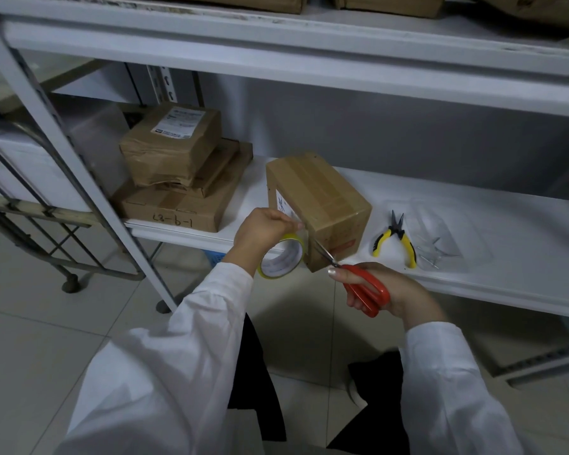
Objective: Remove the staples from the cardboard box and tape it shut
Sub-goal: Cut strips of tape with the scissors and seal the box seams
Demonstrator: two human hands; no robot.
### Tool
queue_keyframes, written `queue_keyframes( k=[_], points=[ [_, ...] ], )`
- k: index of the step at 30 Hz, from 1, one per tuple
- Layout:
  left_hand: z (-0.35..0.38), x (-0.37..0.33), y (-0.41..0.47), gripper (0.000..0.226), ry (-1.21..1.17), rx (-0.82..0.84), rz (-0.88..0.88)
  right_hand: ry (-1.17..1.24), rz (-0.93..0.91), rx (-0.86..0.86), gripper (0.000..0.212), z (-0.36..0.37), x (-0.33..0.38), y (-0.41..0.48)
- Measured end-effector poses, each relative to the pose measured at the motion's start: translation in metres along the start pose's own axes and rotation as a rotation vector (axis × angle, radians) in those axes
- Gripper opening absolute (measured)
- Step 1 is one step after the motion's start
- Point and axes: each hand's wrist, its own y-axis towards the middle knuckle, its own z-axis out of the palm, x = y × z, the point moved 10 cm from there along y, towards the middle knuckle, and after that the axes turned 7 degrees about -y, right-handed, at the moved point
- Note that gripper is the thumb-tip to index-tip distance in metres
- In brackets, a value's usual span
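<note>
Tape cut at box corner, shelf front edge.
Cardboard box [322,198] on shelf [506,257], top taped. Left grip [263,229] wrapped round tape roll [281,259]; right grip [395,290] closed on scissors [365,290], blades at strip betw roll & box. Risk: slack strip sticks to itself, or pull drags box off edge. Pliers [395,239], staples [429,254] to the right, parcels [178,178] to the left: not obstructing.

A white metal shelf [309,70] backs onto a grey wall [408,136]. Below it lie pale floor tiles [30,339], and left of it stands a metal cart [46,211].
</note>
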Motion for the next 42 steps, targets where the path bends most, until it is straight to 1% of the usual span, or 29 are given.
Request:
queue_keyframes(
  k=[2, 9, 14, 20, 23, 25, 27, 29, 31, 32, 34, 36, 38, 40, 42],
  points=[
    [0.001, -0.001, 0.0, 0.023, 0.016, 0.007, 0.008, -0.021, -0.003, -0.004, 0.031, -0.001, -0.001, -0.001],
    [0.004, 0.001, 0.0, 0.021, 0.038, 0.014, 0.008, 0.007, -0.035, -0.067, 0.039, -0.002, 0.015, 0.004],
    [0.001, 0.002, 0.002, 0.018, 0.024, 0.008, 0.001, 0.056, -0.055, -0.101, 0.03, -0.001, 0.023, 0.004],
    [0.003, 0.001, 0.001, 0.011, 0.011, 0.029, 0.017, 0.112, -0.033, -0.141, 0.032, -0.004, 0.016, 0.005],
    [0.005, 0.001, 0.0, 0.009, 0.019, 0.038, 0.034, 0.057, -0.004, -0.115, 0.033, -0.004, 0.014, 0.004],
    [0.007, -0.001, 0.0, 0.007, 0.044, 0.043, 0.056, -0.017, 0.009, -0.063, 0.032, -0.003, 0.015, 0.001],
    [0.006, -0.001, 0.001, 0.01, 0.074, 0.026, 0.064, -0.089, 0.005, -0.019, 0.03, -0.006, 0.021, -0.006],
    [0.004, -0.001, 0.002, 0.015, 0.095, 0.013, 0.061, -0.095, -0.027, -0.025, 0.03, -0.013, 0.03, -0.013],
    [0.003, -0.001, 0.002, 0.015, 0.097, 0.011, 0.059, -0.051, -0.106, -0.098, 0.037, -0.023, 0.045, -0.02],
    [0.003, -0.001, 0.001, 0.014, 0.093, 0.012, 0.062, -0.022, -0.156, -0.167, 0.041, -0.03, 0.055, -0.023],
    [0.006, -0.002, 0.001, 0.013, 0.092, 0.02, 0.07, -0.004, -0.253, -0.365, 0.042, -0.046, 0.074, -0.028],
    [0.008, -0.003, 0.0, 0.014, 0.098, 0.027, 0.077, -0.102, -0.294, -0.571, 0.044, -0.054, 0.088, -0.029],
    [0.009, -0.004, 0.0, 0.019, 0.105, 0.033, 0.079, -0.216, -0.334, -0.719, 0.038, -0.054, 0.1, -0.027],
    [0.009, -0.005, -0.001, 0.02, 0.12, 0.036, 0.08, -0.277, -0.389, -0.798, 0.026, -0.048, 0.109, -0.023],
    [0.009, -0.005, -0.003, 0.018, 0.128, 0.029, 0.082, -0.354, -0.39, -0.814, 0.027, -0.04, 0.113, -0.014]
  ],
)
